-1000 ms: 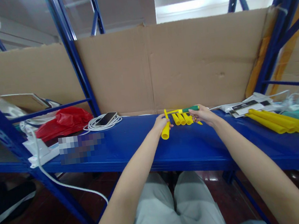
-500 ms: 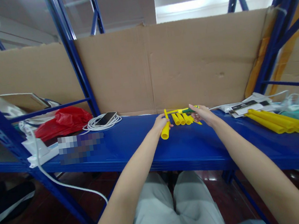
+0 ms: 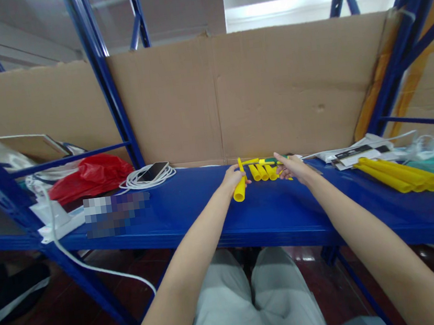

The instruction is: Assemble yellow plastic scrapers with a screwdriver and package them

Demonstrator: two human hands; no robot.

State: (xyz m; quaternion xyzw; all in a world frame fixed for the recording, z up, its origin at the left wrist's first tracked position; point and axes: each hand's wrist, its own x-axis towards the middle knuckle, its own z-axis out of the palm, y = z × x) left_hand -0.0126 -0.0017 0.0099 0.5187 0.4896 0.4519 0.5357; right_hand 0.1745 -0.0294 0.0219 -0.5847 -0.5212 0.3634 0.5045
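Observation:
My left hand point(image 3: 232, 181) is closed round a yellow tube point(image 3: 240, 193), whose round open end faces me. In my right hand point(image 3: 293, 168) is a screwdriver-like tool point(image 3: 269, 161) with a green and yellow handle; its exact kind is too small to tell. Its thin front end points left and reaches the upper part of the tube, where I cannot make out the contact. Several short yellow tubes point(image 3: 263, 173) lie side by side on the blue shelf point(image 3: 199, 207), just behind and between my hands. A small yellow piece shows under my right fingers.
Longer yellow tubes point(image 3: 400, 175) lie at the right, near white packets point(image 3: 362, 154). A phone point(image 3: 155, 171) rests on a coiled white cable point(image 3: 136, 181) at the left. Beyond are a red bag point(image 3: 90, 176) and a white power strip point(image 3: 64, 227). A cardboard wall point(image 3: 290, 85) closes the back.
My right hand has shifted very slightly, with the tool still at the tube. My left hand and its tube stay almost in place.

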